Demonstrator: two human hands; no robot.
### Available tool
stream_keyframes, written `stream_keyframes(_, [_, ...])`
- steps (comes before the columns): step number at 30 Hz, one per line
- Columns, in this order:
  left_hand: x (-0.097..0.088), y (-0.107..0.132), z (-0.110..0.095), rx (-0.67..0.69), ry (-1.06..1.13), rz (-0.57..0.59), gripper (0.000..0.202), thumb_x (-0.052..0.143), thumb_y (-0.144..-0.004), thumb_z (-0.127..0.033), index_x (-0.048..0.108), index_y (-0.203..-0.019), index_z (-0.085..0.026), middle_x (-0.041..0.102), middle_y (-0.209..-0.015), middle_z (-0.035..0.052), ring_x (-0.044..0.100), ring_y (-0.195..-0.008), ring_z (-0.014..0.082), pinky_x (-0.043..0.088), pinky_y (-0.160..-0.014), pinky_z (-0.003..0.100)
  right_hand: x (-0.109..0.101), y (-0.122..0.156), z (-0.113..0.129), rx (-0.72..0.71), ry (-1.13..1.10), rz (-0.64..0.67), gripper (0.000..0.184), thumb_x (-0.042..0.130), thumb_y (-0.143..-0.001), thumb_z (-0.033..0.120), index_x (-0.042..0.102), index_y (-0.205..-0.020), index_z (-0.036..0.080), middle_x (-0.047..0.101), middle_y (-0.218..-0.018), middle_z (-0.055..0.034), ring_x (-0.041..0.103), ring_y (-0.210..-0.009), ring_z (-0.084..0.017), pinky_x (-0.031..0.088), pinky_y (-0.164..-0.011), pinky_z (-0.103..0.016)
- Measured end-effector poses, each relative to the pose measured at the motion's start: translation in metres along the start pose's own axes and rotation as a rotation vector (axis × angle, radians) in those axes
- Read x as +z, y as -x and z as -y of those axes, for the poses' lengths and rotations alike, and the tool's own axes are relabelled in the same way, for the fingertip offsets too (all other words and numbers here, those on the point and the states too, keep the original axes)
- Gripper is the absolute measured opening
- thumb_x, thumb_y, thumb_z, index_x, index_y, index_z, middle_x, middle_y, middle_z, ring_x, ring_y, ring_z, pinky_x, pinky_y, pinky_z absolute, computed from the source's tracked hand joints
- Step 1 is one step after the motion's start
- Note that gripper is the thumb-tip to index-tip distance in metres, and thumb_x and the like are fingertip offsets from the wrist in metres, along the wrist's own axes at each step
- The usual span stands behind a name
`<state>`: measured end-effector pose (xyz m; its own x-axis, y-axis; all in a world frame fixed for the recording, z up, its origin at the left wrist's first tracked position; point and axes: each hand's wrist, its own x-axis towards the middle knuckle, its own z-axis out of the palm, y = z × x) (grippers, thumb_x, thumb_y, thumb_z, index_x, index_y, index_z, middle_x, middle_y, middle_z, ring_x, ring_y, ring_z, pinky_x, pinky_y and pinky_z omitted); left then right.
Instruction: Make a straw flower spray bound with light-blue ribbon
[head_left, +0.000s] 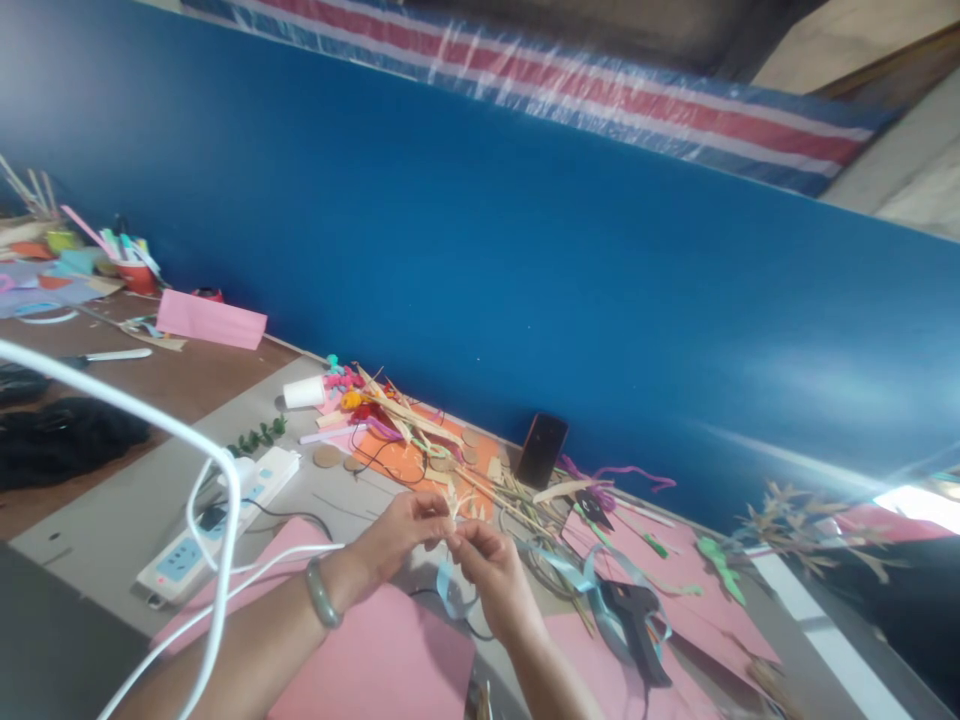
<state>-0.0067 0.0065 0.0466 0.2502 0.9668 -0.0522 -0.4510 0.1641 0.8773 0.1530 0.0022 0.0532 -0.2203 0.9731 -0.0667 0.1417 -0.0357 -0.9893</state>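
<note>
My left hand (405,530), with a green bangle (321,592) on its wrist, and my right hand (487,565) meet over the desk, fingers pinched together on a small pale straw-like piece (459,512). A thin light-blue ribbon (444,590) hangs below my right hand. Pink paper sheets (390,660) lie under my forearms. Beyond my fingers is an orange sheet (390,452) strewn with dried straw strips (409,415) and cardboard discs.
A black glue gun (637,620) lies to the right on pink paper. A black phone (541,450) leans on the blue partition (525,250). A white power strip (217,520) and white cables (225,560) lie at left, near a paper cup (304,392).
</note>
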Motion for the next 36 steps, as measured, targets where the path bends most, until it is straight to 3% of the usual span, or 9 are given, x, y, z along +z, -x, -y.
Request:
stream_keyframes(4, [0.0,0.004,-0.005,-0.05,0.05,0.117,0.025,0.076,-0.069,-0.036,0.07,-0.074,-0.013,0.053,-0.065,-0.0007,0.039,-0.06,0.0106,0.032,-0.06,0.025,-0.003,-0.002,-0.004,0.096,-0.213,0.067,0.034,0.079,-0.068,0.044,0.063,-0.062,0.016,0.046,-0.054,0.0055,0.027,-0.047,-0.006,0.019,-0.046,-0.023])
stream_keyframes(7, [0.0,0.003,-0.003,-0.048,0.031,0.104,0.025,0.078,-0.067,-0.036,0.071,-0.072,-0.013,0.053,-0.064,-0.0011,0.039,-0.06,0.0111,0.031,-0.061,0.025,-0.003,-0.003,-0.009,0.131,-0.281,0.092,0.034,0.08,-0.068,0.044,0.062,-0.064,0.016,0.044,-0.053,0.0064,0.025,-0.046,-0.006,0.017,-0.046,-0.022])
stream_keyframes(11, [0.0,0.001,0.001,-0.005,-0.019,0.032,0.026,0.079,-0.065,-0.033,0.062,-0.059,-0.015,0.048,-0.056,-0.0037,0.039,-0.058,0.0106,0.029,-0.059,0.025,-0.003,-0.002,-0.012,0.094,-0.14,0.01,0.031,0.079,-0.069,0.043,0.063,-0.062,0.016,0.045,-0.051,0.0063,0.028,-0.046,-0.006,0.02,-0.046,-0.022])
stream_keyframes(16, [0.001,-0.002,0.004,-0.005,-0.063,-0.062,0.031,0.081,-0.064,-0.034,0.058,-0.058,-0.015,0.047,-0.055,-0.0053,0.037,-0.056,0.0096,0.028,-0.058,0.024,-0.002,0.0,-0.008,-0.029,0.124,-0.083,0.02,0.074,-0.073,0.035,0.071,-0.064,0.018,0.056,-0.055,0.0022,0.04,-0.05,-0.011,0.03,-0.05,-0.024])
stream_keyframes(19, [0.002,-0.003,0.005,0.006,-0.067,-0.098,0.033,0.082,-0.061,-0.033,0.055,-0.057,-0.016,0.044,-0.055,-0.0065,0.036,-0.056,0.0092,0.028,-0.058,0.024,0.0,0.001,-0.004,-0.099,0.191,-0.104,0.017,0.072,-0.074,0.032,0.072,-0.063,0.019,0.06,-0.059,0.0001,0.049,-0.058,-0.014,0.037,-0.057,-0.026])
stream_keyframes(22, [0.003,-0.003,0.005,0.006,-0.068,-0.106,0.035,0.082,-0.061,-0.033,0.052,-0.056,-0.016,0.041,-0.054,-0.007,0.036,-0.056,0.0091,0.028,-0.056,0.023,0.002,0.002,0.0,-0.088,0.2,-0.106,0.021,0.071,-0.075,0.034,0.069,-0.06,0.019,0.056,-0.055,0.0013,0.046,-0.054,-0.013,0.034,-0.053,-0.025])
stream_keyframes(25, [0.003,-0.001,0.002,-0.008,-0.048,-0.075,0.033,0.081,-0.062,-0.035,0.054,-0.058,-0.016,0.044,-0.055,-0.0057,0.037,-0.056,0.0096,0.028,-0.056,0.024,0.003,0.003,0.0,-0.013,0.131,-0.057,0.028,0.071,-0.076,0.041,0.066,-0.06,0.018,0.049,-0.051,0.0037,0.037,-0.046,-0.009,0.027,-0.046,-0.024])
stream_keyframes(31, [0.0,0.005,-0.006,-0.012,-0.061,0.109,0.024,0.071,-0.074,-0.037,0.067,-0.069,-0.014,0.049,-0.062,-0.002,0.04,-0.061,0.0119,0.033,-0.062,0.025,0.001,0.0,-0.005,0.081,-0.157,0.025,0.036,0.078,-0.067,0.048,0.062,-0.061,0.016,0.043,-0.05,0.0063,0.028,-0.046,-0.006,0.021,-0.045,-0.022])
stream_keyframes(36, [-0.002,0.002,-0.001,0.027,-0.091,0.069,0.025,0.074,-0.071,-0.035,0.064,-0.061,-0.015,0.049,-0.061,-0.0022,0.039,-0.061,0.0115,0.031,-0.06,0.025,0.0,0.0,-0.006,0.113,-0.161,0.005,0.033,0.079,-0.066,0.044,0.063,-0.062,0.016,0.046,-0.05,0.0064,0.029,-0.045,-0.006,0.02,-0.046,-0.022])
